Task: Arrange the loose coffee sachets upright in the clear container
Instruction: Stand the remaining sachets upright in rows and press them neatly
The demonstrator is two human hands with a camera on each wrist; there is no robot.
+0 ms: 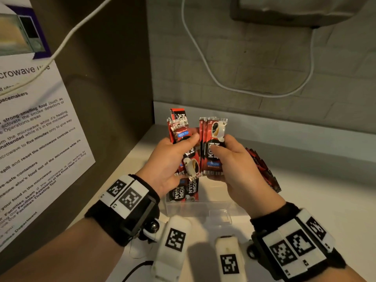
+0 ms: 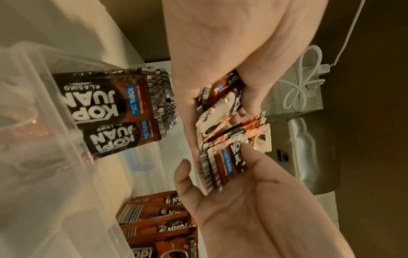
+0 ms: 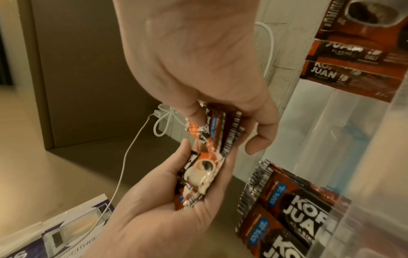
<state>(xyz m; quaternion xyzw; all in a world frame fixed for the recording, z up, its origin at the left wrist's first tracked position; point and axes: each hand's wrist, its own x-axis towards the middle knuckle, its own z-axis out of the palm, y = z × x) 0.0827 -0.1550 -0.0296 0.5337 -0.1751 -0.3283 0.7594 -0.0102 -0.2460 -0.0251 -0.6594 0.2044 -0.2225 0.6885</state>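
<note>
Both hands are raised above the clear container on the white counter. My left hand grips an uneven bunch of red-and-black coffee sachets, thumb across their front. Beside it, my right hand pinches a neater stack of sachets, held upright. Several sachets stand upright at the container's left end. In the left wrist view the left hand's bunch sits just above the right hand's stack. The right wrist view shows the right hand's stack and the left hand's bunch.
A loose pile of sachets lies on the counter right of the container. A brown side panel with a microwave notice closes the left. A white cable hangs on the tiled back wall, under a wall-mounted dispenser.
</note>
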